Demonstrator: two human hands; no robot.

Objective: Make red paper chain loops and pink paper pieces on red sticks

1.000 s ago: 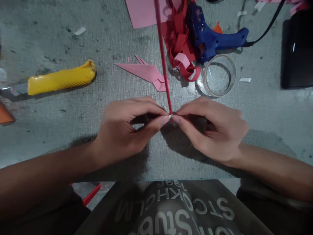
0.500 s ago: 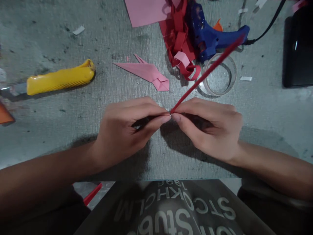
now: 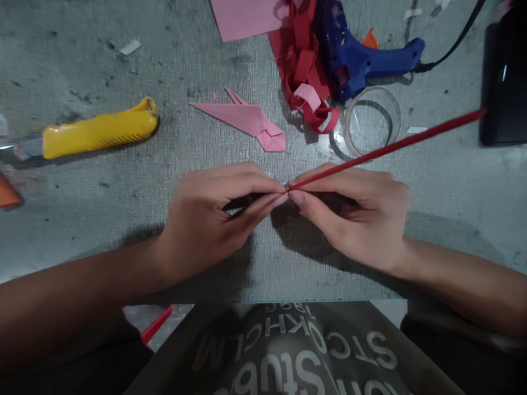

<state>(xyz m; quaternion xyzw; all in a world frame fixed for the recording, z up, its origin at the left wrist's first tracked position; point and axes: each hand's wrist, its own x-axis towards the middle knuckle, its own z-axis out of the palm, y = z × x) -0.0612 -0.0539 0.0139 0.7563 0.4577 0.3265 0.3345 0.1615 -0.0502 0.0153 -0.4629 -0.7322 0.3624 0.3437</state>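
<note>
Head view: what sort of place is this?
Probably a craft worktable: a blue glue gun, a roll of clear tape and a folded pink paper piece lie on the grey surface.

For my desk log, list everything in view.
Stick: one, red, at fingertips
Folded paper: one, pink, centre
Sheets: two, pink and red, top
Paper chain: one, mostly red, top
Glue gun: one, blue, top
Tape roll: one, clear, below gun
Cutter: one, yellow, left
Device: one, black, right
Scraps: several, white, scattered
Pieces: two, orange, left, top
Table: one, grey, beneath
Object: one, red, bottom left
Shirt: one, dark, bottom
Left hand: one, bare, centre
Right hand: one, bare, centre
</note>
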